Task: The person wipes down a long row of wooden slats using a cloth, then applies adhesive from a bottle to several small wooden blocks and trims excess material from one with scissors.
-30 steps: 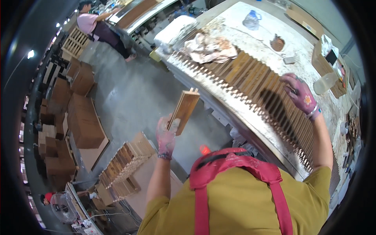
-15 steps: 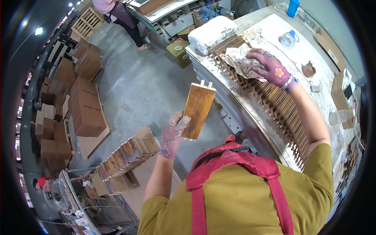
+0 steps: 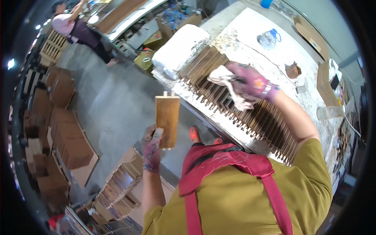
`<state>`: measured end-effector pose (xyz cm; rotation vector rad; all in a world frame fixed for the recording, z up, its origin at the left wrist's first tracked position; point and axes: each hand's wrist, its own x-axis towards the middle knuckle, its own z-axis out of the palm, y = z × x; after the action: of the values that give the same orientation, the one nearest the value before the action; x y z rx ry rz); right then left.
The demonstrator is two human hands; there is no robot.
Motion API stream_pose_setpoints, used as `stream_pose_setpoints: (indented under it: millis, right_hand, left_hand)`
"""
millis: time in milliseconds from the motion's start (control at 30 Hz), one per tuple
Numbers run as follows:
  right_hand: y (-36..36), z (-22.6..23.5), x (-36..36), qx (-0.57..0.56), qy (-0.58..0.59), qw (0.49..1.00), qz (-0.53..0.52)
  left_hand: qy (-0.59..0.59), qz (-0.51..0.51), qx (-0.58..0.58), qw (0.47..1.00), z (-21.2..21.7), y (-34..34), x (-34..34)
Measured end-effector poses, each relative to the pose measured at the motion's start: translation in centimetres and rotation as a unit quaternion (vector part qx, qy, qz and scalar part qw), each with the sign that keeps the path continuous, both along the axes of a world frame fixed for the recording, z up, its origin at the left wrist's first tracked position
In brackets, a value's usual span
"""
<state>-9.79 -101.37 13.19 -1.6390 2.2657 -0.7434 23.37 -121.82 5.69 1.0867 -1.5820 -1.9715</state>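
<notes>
My left hand (image 3: 152,147), in a stained purple patterned glove, grips the lower left edge of a brown wooden board (image 3: 167,121). The board is upright in front of me, with pale dowels sticking out of its ends. On the workbench side, my gloved right hand (image 3: 247,82) is closed on a crumpled whitish rag (image 3: 243,102), partly smeared by motion. Right under the rag stands a long row of similar dowelled boards (image 3: 272,127) packed side by side on the bench. The rag hides part of that row.
A white wrapped block (image 3: 180,49) sits at the row's far end. On the bench (image 3: 239,47) are a clear jug (image 3: 268,39), a brown-stained cup (image 3: 293,70) and a plastic bottle (image 3: 329,112). Stacked boards (image 3: 119,184) stand lower left; cartons (image 3: 72,137) line the left. A person (image 3: 80,29) stands far left.
The view has swung, so the bench sits further left. My left hand holds the board more upright and further left. The rag is more bunched under my right hand, which has moved over the row.
</notes>
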Motion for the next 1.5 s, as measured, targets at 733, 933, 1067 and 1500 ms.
stream_pose_setpoints:
  millis: [733, 933, 1067, 1500]
  right_hand:
    - [-10.4, -8.1, -2.9, 0.032, 0.211, 0.977, 0.013]
    - [-10.0, -8.7, -2.1, -0.014, 0.192, 0.981, -0.023]
    - [-8.1, -9.2, -1.7, -0.061, 0.205, 0.975, -0.059]
    - [-7.1, -8.4, -1.3, -0.069, 0.183, 0.979, -0.064]
  left_hand:
    - [0.074, -0.142, -0.249, 0.955, 0.5, -10.2, -16.2]
    - [0.091, -0.209, -0.315, 0.921, 1.5, -9.3, -19.4]
    - [-0.028, -0.249, -0.527, 0.812, 3.5, -7.3, -24.0]
    - [-0.152, -0.359, -0.532, 0.752, 2.2, -2.2, -27.4]
